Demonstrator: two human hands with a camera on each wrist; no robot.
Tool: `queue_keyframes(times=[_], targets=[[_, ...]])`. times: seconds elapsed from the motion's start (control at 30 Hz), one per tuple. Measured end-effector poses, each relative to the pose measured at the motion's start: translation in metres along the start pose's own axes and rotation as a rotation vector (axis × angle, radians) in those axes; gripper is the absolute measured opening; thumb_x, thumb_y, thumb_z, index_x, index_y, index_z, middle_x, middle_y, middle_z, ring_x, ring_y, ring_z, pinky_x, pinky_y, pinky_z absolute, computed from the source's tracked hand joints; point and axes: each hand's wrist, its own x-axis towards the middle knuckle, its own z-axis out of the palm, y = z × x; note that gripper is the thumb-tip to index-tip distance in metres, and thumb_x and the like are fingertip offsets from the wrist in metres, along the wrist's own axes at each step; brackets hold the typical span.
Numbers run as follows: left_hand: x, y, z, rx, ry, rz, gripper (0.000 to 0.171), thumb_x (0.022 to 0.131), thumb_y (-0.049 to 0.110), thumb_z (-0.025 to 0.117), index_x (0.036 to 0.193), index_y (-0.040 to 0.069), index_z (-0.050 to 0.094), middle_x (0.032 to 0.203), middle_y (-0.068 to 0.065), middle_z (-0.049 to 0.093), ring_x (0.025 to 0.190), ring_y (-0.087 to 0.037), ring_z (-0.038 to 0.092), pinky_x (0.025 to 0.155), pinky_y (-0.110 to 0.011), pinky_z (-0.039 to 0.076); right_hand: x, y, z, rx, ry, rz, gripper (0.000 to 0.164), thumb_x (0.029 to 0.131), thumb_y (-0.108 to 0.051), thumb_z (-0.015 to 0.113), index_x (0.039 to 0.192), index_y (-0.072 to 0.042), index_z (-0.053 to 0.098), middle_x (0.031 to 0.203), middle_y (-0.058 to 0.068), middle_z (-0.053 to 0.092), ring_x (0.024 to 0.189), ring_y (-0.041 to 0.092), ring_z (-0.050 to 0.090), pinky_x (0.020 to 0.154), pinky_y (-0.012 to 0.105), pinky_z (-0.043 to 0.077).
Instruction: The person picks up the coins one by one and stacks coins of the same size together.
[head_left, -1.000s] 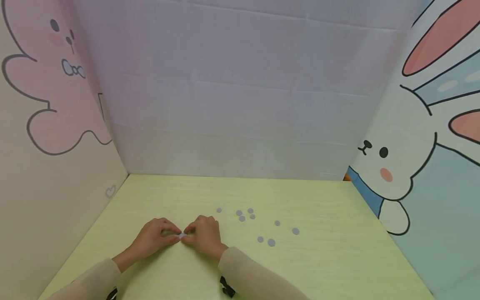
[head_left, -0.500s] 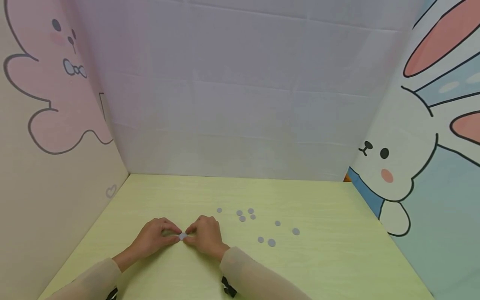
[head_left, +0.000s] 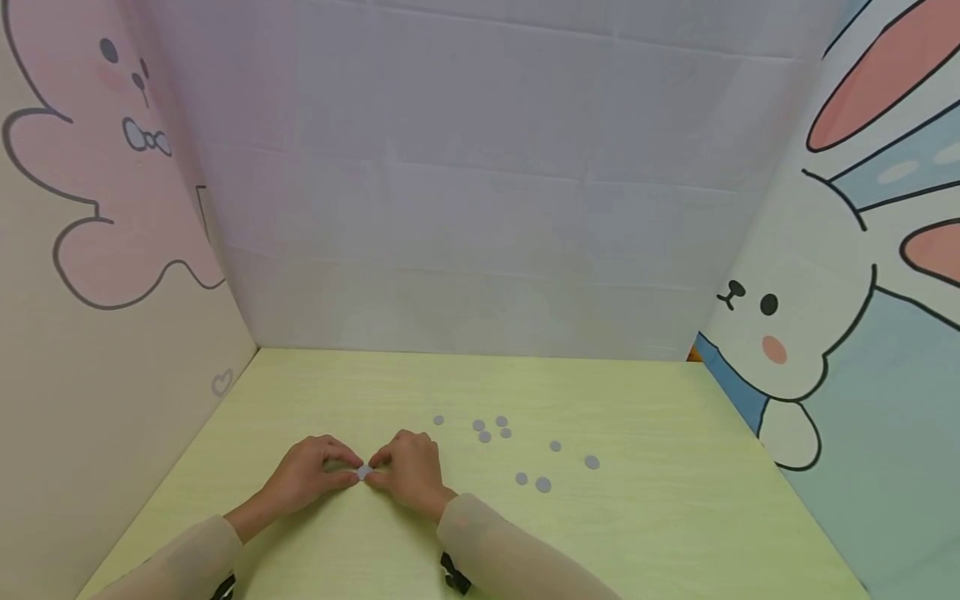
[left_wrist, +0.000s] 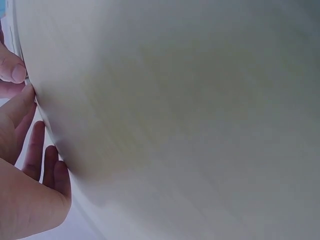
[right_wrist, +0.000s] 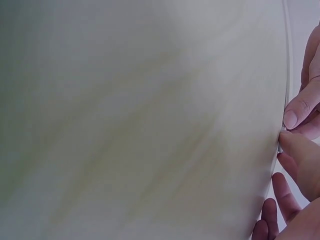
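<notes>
A small flat grey coin-like disc (head_left: 363,472) lies low at the table surface, left of centre in the head view. From the left, the thumb and index finger of my left hand (head_left: 309,473) pinch its edge. Thumb and finger of my right hand (head_left: 408,471) pinch the opposite side, so the fingertips of both hands almost meet over it. In the left wrist view the left hand (left_wrist: 32,185) shows its other fingers resting on the tabletop. At the right wrist view's edge, the right hand (right_wrist: 300,185) has its fingertips on the surface, the disc mostly hidden.
Several more grey discs of differing sizes lie flat to the right, among them a larger disc (head_left: 543,485) and a far-right disc (head_left: 592,462). The pale yellow-green table (head_left: 637,533) is bounded by a plain back wall (head_left: 480,208) and cartoon-printed side panels.
</notes>
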Motion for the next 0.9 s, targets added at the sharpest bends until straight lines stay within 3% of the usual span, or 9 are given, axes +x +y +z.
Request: queue_keyframes(times=[0.33,0.9], targets=[[-0.0006,0.0008,-0.0015,0.008,-0.003,-0.006,0.011,0.087,0.027,0.09,0.096,0.029,0.084,0.103,0.014,0.074,0.104,-0.02,0.065,0.092,-0.046,0.051,-0.0004,-0.0002,0.0014,0.004,0.006,-0.004,0.012,0.084,-0.039,0.092,0.089,-0.028,0.088,0.083,-0.011,0.066,0.079,0.003,0.05,0.076,0.026,0.04],[-0.0027,0.0095,-0.0075,-0.004,-0.013,-0.004,0.01,0.088,0.025,0.089,0.095,0.029,0.083,0.104,0.014,0.074,0.106,-0.022,0.065,0.096,-0.052,0.051,-0.0004,-0.0045,-0.0025,0.037,0.012,0.024,0.012,0.083,-0.039,0.093,0.088,-0.029,0.088,0.084,-0.011,0.065,0.08,0.003,0.05,0.077,0.029,0.041]])
